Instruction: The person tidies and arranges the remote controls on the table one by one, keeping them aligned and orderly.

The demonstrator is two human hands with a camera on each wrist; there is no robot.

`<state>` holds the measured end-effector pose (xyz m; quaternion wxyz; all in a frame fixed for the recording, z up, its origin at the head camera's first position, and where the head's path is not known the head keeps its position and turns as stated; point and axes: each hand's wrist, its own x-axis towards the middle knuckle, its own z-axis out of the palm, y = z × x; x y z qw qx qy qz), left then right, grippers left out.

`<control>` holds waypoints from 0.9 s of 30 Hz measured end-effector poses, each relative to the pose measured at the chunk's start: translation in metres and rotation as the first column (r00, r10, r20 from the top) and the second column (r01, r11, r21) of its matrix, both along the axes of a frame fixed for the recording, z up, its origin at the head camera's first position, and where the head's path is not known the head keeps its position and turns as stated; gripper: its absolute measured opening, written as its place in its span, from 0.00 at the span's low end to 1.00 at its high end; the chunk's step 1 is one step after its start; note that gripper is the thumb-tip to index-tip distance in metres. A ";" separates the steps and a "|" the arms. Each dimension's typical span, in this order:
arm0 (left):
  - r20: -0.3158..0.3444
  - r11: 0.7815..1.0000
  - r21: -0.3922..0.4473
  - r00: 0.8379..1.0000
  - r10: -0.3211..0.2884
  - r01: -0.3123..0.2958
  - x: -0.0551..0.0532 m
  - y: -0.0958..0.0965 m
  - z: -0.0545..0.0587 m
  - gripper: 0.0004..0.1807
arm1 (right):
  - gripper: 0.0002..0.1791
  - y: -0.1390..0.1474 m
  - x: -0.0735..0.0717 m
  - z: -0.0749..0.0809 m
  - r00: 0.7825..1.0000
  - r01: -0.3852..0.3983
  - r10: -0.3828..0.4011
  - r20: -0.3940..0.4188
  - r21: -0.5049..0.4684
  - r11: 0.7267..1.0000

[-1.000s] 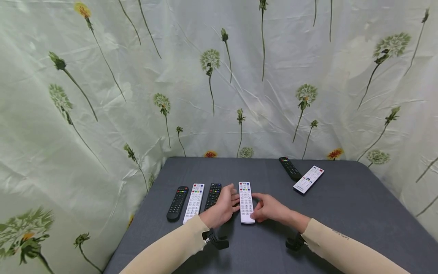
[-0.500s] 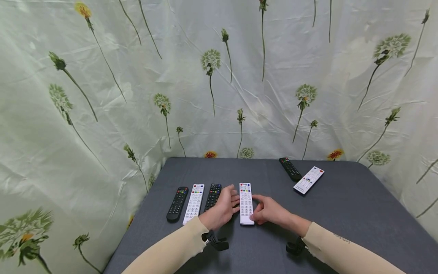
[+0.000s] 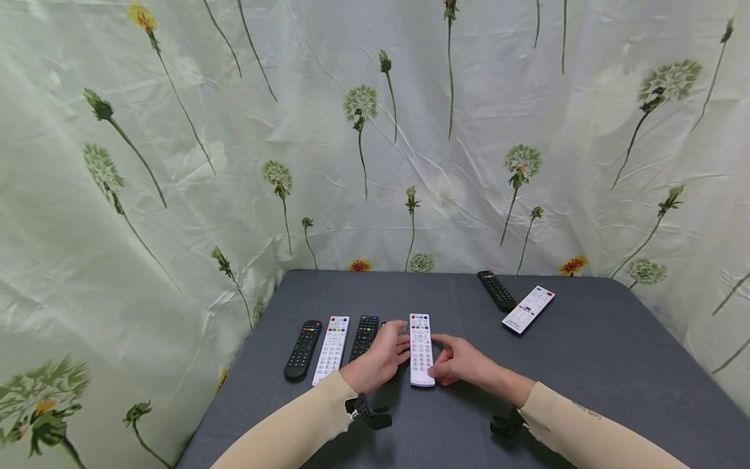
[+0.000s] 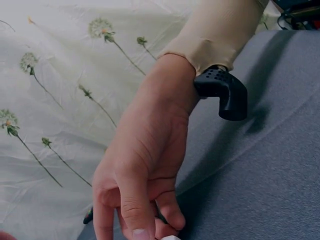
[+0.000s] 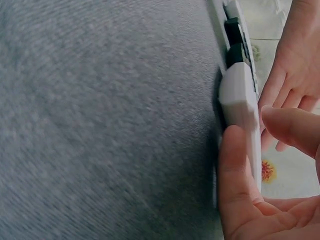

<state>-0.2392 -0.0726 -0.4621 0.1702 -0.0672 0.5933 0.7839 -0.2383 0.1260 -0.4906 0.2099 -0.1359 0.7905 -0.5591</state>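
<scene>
In the middle of the grey desk [image 3: 451,430], seen from the head, a central white remote [image 3: 420,352] lies buttons up between the two hands, its length running near to far. The right hand [image 3: 461,362] holds it by the right edge — index finger partway along, thumb at the near right corner. The left hand [image 3: 383,355], its fingers loosely bent and gripping nothing, is just beside the left edge; whether they touch I cannot tell. Further left stand in a slanted row an outer black remote [image 3: 303,352], a left white remote [image 3: 331,348] and an inner black remote [image 3: 364,335], the last partly covered by the left hand. On the far right lie a far black remote [image 3: 496,290] and a far white remote [image 3: 528,310], close together at different angles. Floral cloth [image 3: 316,130] hangs beyond the desk.

From the left wrist, the relaxed fingers point downwards, a white corner showing beside them.

From the right wrist, the central white remote appears nearly edge-on — one bent digit against its side, another at its upper face.
</scene>
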 end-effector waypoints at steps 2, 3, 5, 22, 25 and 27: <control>-0.008 1.000 -0.007 1.000 -0.012 0.012 0.000 0.001 0.002 0.34 | 0.46 0.003 0.000 0.002 1.000 -0.004 0.004 0.005 -0.016 1.000; -0.015 1.000 -0.009 1.000 -0.019 0.019 0.000 0.002 0.003 0.34 | 0.45 0.004 0.000 0.004 1.000 -0.004 0.004 0.006 -0.019 1.000; -0.031 1.000 -0.015 0.999 -0.027 0.026 -0.002 0.004 0.005 0.33 | 0.42 0.009 -0.001 0.008 1.000 -0.001 0.001 -0.002 -0.013 1.000; 0.014 0.988 0.153 1.000 -0.005 0.003 -0.019 0.037 0.014 0.29 | 0.26 0.073 -0.055 0.042 0.944 0.278 -0.278 -0.179 -0.022 0.960; 0.031 0.981 0.192 0.999 -0.043 0.037 -0.021 0.044 0.015 0.28 | 0.26 0.086 -0.065 0.045 0.922 0.334 -0.322 -0.216 0.018 0.942; 0.046 0.975 0.215 0.997 -0.061 0.050 -0.022 0.049 0.015 0.28 | 0.26 0.094 -0.071 0.046 0.904 0.371 -0.345 -0.252 0.067 0.926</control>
